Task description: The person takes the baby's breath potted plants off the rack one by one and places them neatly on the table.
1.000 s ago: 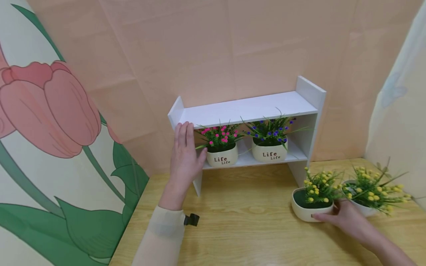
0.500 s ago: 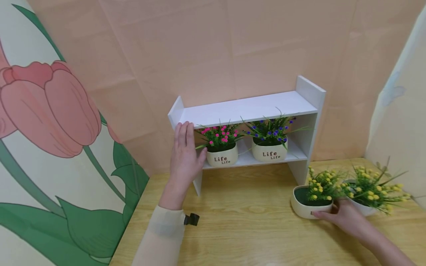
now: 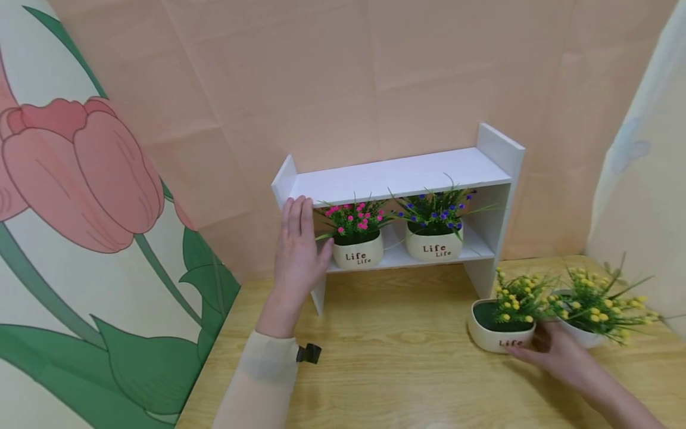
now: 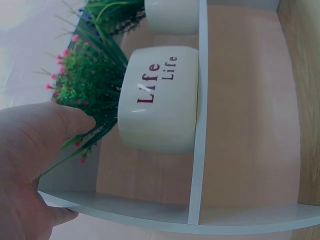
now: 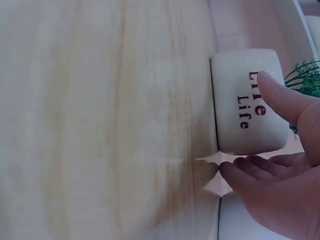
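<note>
Left of centre our left hand (image 3: pixel 300 256) rests straight-fingered on the white shelf (image 3: pixel 396 173); lower right, our right hand (image 3: pixel 563 354) spreads loosely about a yellow-flowered pot (image 3: pixel 495 335), contact unclear

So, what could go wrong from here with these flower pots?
The right hand has its fingers between the left yellow-flowered pot and the right yellow-flowered pot, so it might knock either. The left hand has its thumb beside the pink-flowered plant, so a shift could catch it and drag its pot off the shelf.
</note>
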Demonstrator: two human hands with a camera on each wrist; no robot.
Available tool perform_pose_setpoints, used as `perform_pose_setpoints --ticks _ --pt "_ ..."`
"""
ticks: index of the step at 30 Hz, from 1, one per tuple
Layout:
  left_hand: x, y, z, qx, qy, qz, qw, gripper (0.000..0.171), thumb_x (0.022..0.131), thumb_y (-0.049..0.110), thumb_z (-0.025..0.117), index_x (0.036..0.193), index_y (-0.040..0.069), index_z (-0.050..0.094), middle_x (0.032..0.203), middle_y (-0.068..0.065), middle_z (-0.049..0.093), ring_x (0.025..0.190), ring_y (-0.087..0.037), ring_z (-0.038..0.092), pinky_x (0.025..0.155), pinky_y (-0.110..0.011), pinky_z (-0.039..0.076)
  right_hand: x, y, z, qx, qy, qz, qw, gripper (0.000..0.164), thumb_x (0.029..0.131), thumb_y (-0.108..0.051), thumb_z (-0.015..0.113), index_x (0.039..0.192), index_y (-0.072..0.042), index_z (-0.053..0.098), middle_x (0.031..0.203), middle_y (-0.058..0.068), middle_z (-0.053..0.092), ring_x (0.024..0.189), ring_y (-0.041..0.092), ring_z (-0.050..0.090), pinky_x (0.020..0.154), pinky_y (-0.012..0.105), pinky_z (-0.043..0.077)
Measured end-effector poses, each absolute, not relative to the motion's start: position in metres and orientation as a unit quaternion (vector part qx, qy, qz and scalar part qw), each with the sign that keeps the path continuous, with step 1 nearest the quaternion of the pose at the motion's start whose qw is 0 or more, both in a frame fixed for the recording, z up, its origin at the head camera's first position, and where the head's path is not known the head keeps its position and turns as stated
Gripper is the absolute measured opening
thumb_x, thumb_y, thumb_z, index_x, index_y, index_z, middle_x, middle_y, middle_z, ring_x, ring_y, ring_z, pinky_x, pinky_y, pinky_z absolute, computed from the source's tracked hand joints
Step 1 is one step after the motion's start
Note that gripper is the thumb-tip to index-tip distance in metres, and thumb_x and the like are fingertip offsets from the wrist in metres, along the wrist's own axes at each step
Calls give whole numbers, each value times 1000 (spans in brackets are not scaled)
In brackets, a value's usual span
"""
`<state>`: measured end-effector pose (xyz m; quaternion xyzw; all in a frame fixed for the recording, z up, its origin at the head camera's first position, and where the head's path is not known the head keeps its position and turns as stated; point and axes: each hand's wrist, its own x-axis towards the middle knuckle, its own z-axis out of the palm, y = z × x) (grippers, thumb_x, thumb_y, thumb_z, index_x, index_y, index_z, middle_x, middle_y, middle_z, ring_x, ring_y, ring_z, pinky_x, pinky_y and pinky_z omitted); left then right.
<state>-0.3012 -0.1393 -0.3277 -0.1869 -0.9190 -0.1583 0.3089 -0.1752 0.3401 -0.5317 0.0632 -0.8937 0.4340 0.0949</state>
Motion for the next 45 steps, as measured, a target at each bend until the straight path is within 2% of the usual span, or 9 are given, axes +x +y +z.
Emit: perform_pose_setpoints --ticks 1,4,9,16,24,33,42,43,45 --pt "-301 -139 -328 -187 -919 -157 309 96 103 29 80 171 6 17 177 -13 18 169 -32 4 136 -45 19 -173 340 -531 62 -894 435 94 99 91 -9 92 162 17 28 147 53 45 128 31 69 89 4 48" --pt "-302 -140 -328 -189 -918 -158 311 95 102 28 80 171 5 18 177 -14 19 169 -33 5 136 -45 18 -164 341 -524 33 -906 417 64 97 96 -18 89 158 24 27 149 55 40 132 71 51 86 4 46" --pt "-303 -141 -330 -188 -918 -157 312 96 102 28 81 171 4 19 177 -15 20 169 -33 5 136 -45 18 -152 343 -515 7 -907 419 33 97 102 -24 83 158 25 22 154 55 33 138 72 42 82 3 43" --pt "-303 -142 -330 -183 -920 -160 307 96 102 28 81 172 4 19 178 -15 19 169 -33 3 137 -45 17 -135 339 -505 29 -904 422 59 92 102 -17 82 161 21 23 155 53 36 135 72 43 83 5 50" --pt "-302 -142 -328 -179 -921 -163 306 96 102 27 81 172 4 19 177 -15 19 169 -33 4 136 -44 17 -128 342 -475 -15 -909 417 20 117 106 -33 79 169 8 -11 161 54 22 137 77 35 76 10 54" --pt "-302 -142 -327 -185 -918 -161 313 96 102 27 81 171 3 19 177 -16 20 169 -34 6 137 -43 14 -122 337 -447 2 -908 414 68 117 105 -27 80 172 2 -11 167 50 12 137 79 32 74 0 44" --pt "-303 -140 -327 -194 -915 -160 315 95 102 26 81 170 2 20 176 -17 21 169 -36 7 137 -42 13 -121 322 -427 39 -909 379 168 112 100 -22 86 178 -9 7 171 41 23 135 77 38 94 -8 20" --pt "-303 -140 -327 -195 -915 -160 315 95 102 26 81 170 2 20 176 -17 21 169 -35 6 137 -42 13 -122 320 -424 39 -910 374 174 111 100 -22 86 178 -10 8 172 39 24 135 77 39 97 -7 17" --pt "-303 -139 -327 -195 -915 -159 314 95 102 26 81 170 3 20 176 -17 21 169 -35 6 137 -41 12 -125 315 -416 40 -911 368 181 110 99 -24 87 178 -12 10 173 38 24 134 78 39 118 7 18"
